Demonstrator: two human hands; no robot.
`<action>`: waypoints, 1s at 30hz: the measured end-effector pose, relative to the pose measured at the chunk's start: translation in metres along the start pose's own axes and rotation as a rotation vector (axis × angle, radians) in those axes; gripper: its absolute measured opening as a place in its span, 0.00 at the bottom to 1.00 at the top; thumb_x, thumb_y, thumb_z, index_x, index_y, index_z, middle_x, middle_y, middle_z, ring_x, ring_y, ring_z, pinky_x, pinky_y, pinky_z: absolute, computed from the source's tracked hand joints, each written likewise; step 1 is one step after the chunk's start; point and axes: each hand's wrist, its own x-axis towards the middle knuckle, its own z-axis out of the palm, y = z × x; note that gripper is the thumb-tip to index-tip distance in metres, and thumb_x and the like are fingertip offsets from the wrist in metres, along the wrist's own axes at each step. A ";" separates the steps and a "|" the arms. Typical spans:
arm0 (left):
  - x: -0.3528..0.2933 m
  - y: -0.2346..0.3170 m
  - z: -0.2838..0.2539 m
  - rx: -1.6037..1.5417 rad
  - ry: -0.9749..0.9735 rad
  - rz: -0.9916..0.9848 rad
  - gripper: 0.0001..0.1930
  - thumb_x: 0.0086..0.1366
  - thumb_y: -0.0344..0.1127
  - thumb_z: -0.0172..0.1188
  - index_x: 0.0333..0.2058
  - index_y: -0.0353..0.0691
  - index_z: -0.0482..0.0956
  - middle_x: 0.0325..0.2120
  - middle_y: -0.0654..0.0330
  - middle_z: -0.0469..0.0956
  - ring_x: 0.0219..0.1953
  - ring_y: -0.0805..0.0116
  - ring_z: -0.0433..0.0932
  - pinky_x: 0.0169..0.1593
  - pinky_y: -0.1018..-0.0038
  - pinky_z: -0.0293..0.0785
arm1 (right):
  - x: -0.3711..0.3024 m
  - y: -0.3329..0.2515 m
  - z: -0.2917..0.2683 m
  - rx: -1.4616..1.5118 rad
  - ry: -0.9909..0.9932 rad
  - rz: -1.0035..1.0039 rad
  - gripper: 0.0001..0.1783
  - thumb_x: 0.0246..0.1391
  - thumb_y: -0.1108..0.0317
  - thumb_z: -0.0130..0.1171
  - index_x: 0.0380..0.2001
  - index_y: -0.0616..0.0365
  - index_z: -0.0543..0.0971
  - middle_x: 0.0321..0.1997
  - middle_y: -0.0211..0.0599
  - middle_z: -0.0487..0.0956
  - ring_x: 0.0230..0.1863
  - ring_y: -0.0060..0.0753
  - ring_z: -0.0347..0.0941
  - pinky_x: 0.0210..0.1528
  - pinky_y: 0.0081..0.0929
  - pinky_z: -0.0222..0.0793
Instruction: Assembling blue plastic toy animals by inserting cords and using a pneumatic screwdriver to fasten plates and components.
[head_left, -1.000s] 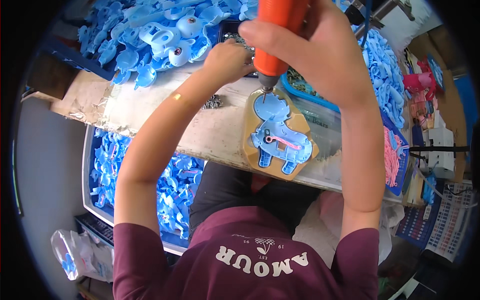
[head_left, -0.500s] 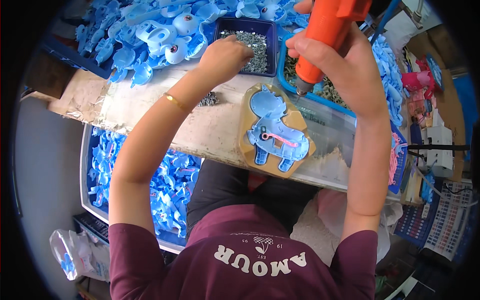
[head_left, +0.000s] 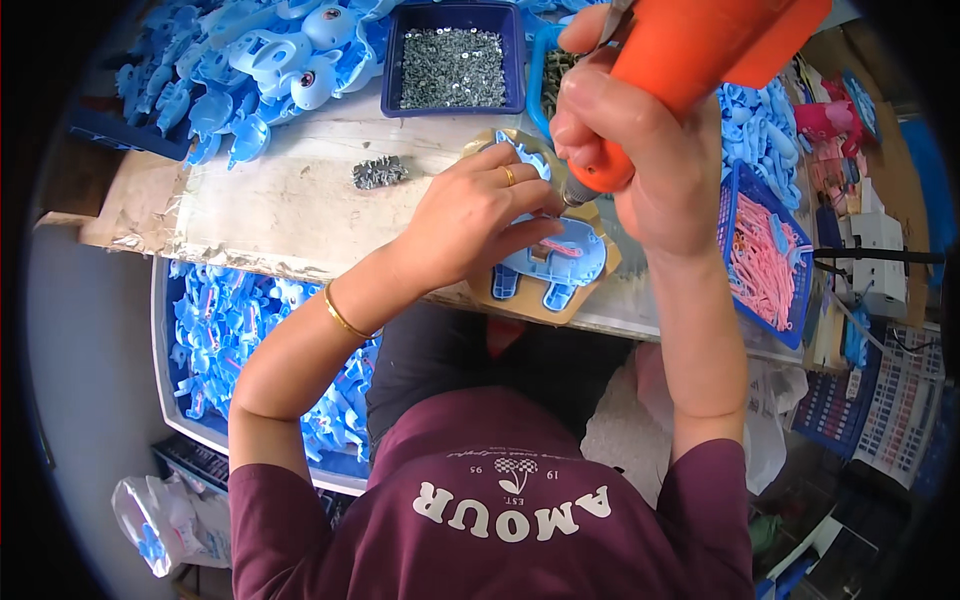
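My right hand (head_left: 655, 165) is wrapped round an orange electric screwdriver (head_left: 690, 55), tilted so its metal tip (head_left: 577, 192) points down and left. Beside that tip, the fingers of my left hand (head_left: 480, 210) are pinched together; whatever lies between them is too small to make out. Both hands are over a light blue plastic toy half (head_left: 575, 262), shaped like an animal body, which lies in a tan shaped holder (head_left: 530, 303) at the table's front edge. A pink strip (head_left: 562, 247) shows inside the body. My left hand covers the toy's upper middle.
A dark blue tray (head_left: 455, 110) of small metal screws (head_left: 452, 68) stands behind, with a loose screw pile (head_left: 380, 172) nearer. Blue toy shells (head_left: 290, 60) heap at the back left. Right is a blue basket (head_left: 729, 205) of pink strips (head_left: 765, 265). Below left sits a crate (head_left: 163, 370) of blue parts.
My left hand has come from the screw tray down to the toy half. My right hand has lowered the screwdriver's tip left to meet the left fingers. The whole view has shifted slightly.
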 end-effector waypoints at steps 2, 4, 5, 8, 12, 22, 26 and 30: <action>-0.001 0.003 0.002 -0.024 0.008 -0.011 0.09 0.55 0.37 0.69 0.32 0.43 0.81 0.27 0.63 0.78 0.35 0.60 0.75 0.40 0.66 0.74 | -0.002 0.003 -0.001 0.020 -0.022 -0.035 0.16 0.53 0.77 0.63 0.44 0.69 0.72 0.24 0.28 0.76 0.21 0.16 0.71 0.25 0.16 0.65; -0.001 0.006 0.003 -0.035 -0.002 -0.025 0.09 0.56 0.37 0.69 0.32 0.42 0.81 0.27 0.63 0.79 0.35 0.59 0.75 0.39 0.65 0.75 | -0.004 0.013 -0.005 0.018 -0.016 -0.075 0.16 0.53 0.76 0.63 0.44 0.69 0.72 0.24 0.28 0.76 0.22 0.16 0.71 0.24 0.16 0.65; -0.001 0.007 0.004 -0.035 -0.003 -0.025 0.09 0.56 0.37 0.69 0.32 0.42 0.81 0.27 0.63 0.79 0.35 0.59 0.75 0.39 0.65 0.75 | -0.005 0.015 -0.006 0.017 -0.012 -0.117 0.16 0.53 0.76 0.63 0.44 0.69 0.72 0.25 0.28 0.76 0.22 0.16 0.71 0.24 0.16 0.65; -0.004 0.012 0.007 -0.068 0.000 -0.047 0.09 0.56 0.37 0.69 0.33 0.42 0.81 0.28 0.63 0.80 0.35 0.59 0.75 0.39 0.64 0.75 | -0.011 0.010 -0.005 0.024 0.021 0.001 0.17 0.52 0.78 0.62 0.45 0.69 0.72 0.24 0.27 0.75 0.21 0.16 0.71 0.25 0.18 0.66; -0.004 0.020 0.007 -0.097 -0.073 -0.074 0.11 0.55 0.38 0.70 0.33 0.40 0.80 0.29 0.62 0.80 0.37 0.58 0.76 0.40 0.63 0.76 | -0.014 0.015 -0.017 0.035 -0.075 -0.017 0.18 0.58 0.74 0.62 0.49 0.69 0.72 0.27 0.29 0.76 0.25 0.17 0.72 0.29 0.17 0.68; -0.011 0.028 0.008 0.092 -0.214 -0.029 0.20 0.51 0.44 0.72 0.41 0.44 0.81 0.42 0.64 0.77 0.47 0.62 0.74 0.50 0.67 0.72 | -0.034 0.045 -0.036 -0.092 -0.018 -0.046 0.17 0.53 0.73 0.57 0.46 0.67 0.73 0.23 0.34 0.76 0.21 0.19 0.68 0.24 0.17 0.64; -0.016 0.026 0.016 0.127 -0.231 -0.007 0.19 0.51 0.44 0.72 0.40 0.45 0.82 0.42 0.64 0.77 0.47 0.64 0.74 0.52 0.68 0.71 | -0.033 0.058 -0.042 -0.080 0.005 -0.077 0.17 0.53 0.72 0.58 0.46 0.68 0.73 0.24 0.35 0.76 0.21 0.19 0.69 0.24 0.18 0.65; -0.019 0.023 0.020 0.142 -0.239 0.001 0.17 0.51 0.44 0.71 0.39 0.45 0.82 0.41 0.65 0.77 0.47 0.65 0.74 0.51 0.69 0.70 | -0.036 0.064 -0.044 -0.072 0.032 -0.088 0.16 0.53 0.73 0.58 0.45 0.68 0.73 0.24 0.35 0.76 0.21 0.20 0.69 0.24 0.19 0.66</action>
